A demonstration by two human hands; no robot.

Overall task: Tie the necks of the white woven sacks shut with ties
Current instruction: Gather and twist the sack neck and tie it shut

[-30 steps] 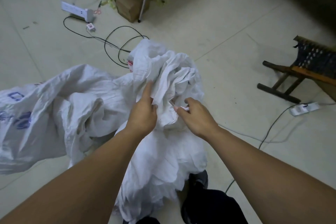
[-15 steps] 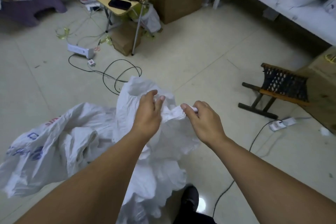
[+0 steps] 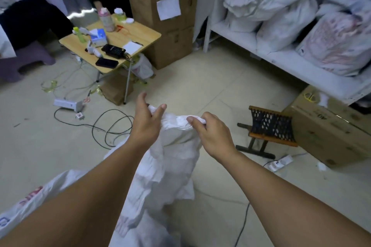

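A crumpled white woven sack (image 3: 172, 166) hangs in front of me, held up by its top edge. My left hand (image 3: 145, 124) grips the edge on the left, index finger and thumb sticking out. My right hand (image 3: 210, 134) pinches the same edge on the right between thumb and fingers. A second white sack (image 3: 30, 202) with red and blue print lies on the floor at the lower left, partly behind my left forearm. No tie is visible in either hand.
A low wooden stool (image 3: 269, 132) and a cardboard box (image 3: 331, 126) stand to the right. A folding table (image 3: 112, 46) with small items, a power strip (image 3: 68, 104) and black cables (image 3: 112, 126) are to the left. Filled white sacks (image 3: 285, 16) sit on a white shelf at the back right.
Both hands have lifted the sack's top edge upward and spread it apart. My view has tilted up, bringing the table, boxes and shelf into sight.
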